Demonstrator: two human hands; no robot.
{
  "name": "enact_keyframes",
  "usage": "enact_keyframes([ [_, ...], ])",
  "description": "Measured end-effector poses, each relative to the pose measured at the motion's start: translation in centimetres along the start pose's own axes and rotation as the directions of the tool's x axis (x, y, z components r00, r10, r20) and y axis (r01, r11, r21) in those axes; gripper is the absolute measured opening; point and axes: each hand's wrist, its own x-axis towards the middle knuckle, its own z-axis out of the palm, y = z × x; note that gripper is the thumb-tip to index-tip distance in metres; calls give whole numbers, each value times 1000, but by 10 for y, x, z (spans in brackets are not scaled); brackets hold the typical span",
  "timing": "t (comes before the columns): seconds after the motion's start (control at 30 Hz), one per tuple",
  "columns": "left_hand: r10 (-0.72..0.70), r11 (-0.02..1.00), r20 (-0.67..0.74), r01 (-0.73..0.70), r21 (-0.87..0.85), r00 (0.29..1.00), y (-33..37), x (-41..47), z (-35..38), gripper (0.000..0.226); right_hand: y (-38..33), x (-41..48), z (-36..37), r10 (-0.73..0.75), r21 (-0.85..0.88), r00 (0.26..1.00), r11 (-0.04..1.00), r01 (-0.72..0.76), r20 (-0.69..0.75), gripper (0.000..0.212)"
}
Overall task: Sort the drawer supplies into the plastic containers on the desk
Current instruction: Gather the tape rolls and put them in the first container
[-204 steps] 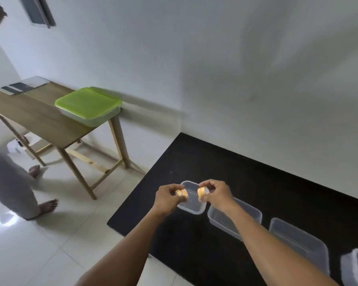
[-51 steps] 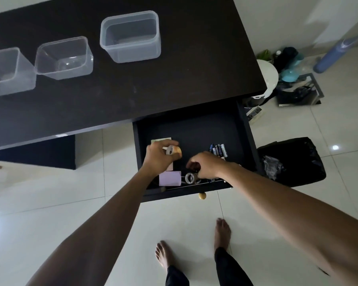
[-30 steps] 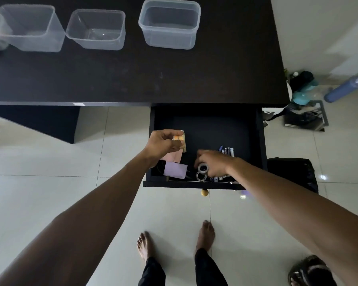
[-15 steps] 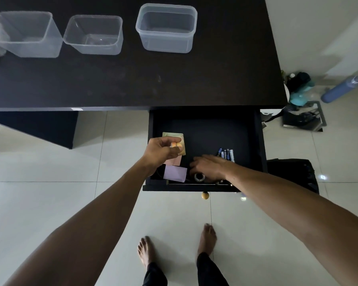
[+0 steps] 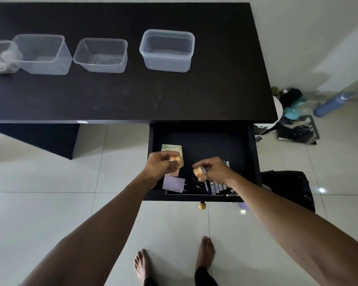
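**A:** What have we got hold of?

**B:** Our left hand (image 5: 160, 165) has its fingers curled round a small orange roll (image 5: 174, 158). Our right hand (image 5: 216, 169) pinches a second orange roll (image 5: 198, 172) at the fingertips. Both hang over the open drawer (image 5: 254, 153).

**A:** And what lies under them?

**B:** Plenty. There is a purple note pad (image 5: 173, 183) near the drawer front and a pale green pad (image 5: 171, 147) behind our left hand. A row of batteries (image 5: 215, 185) sits below our right wrist. Between them are small dark bits we cannot make out.

**A:** Up on the tabletop (image 5: 132, 96)?

**B:** We see four clear containers in a row, well apart from the drawer. The leftmost container (image 5: 0, 56) holds something pale — too blurred for us to name. The tall container (image 5: 42, 54), the shallow container (image 5: 100, 55) and the rimmed tub (image 5: 167, 50) look empty to us.

**A:** So where do we stand?

**B:** Early on, we judge. One container has been started and three have had nothing put in. These two rolls are lifted but not delivered — and the pads, the batteries and the small bits are all left to sort.
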Motion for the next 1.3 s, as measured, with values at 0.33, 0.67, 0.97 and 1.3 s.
enact_keyframes([
  [0.33,50,978,-19,-52,-200,999,37,-53,-22,31,-87,-44,1,-52,242,997,968,63,-51,41],
  [0.67,191,938,-189,-236,-255,963,104,-129,-153,28,-248,-51,81,-205,169,975,961,217,-87,38],
  [0.97,299,919,-377,-370,-131,877,158,-168,-299,31,-384,-17,193,-301,143,944,937,319,-135,35],
  [1.3,235,926,-477,-345,-155,847,199,-118,-408,33,-480,77,239,-332,25,941,942,334,-61,31],
])
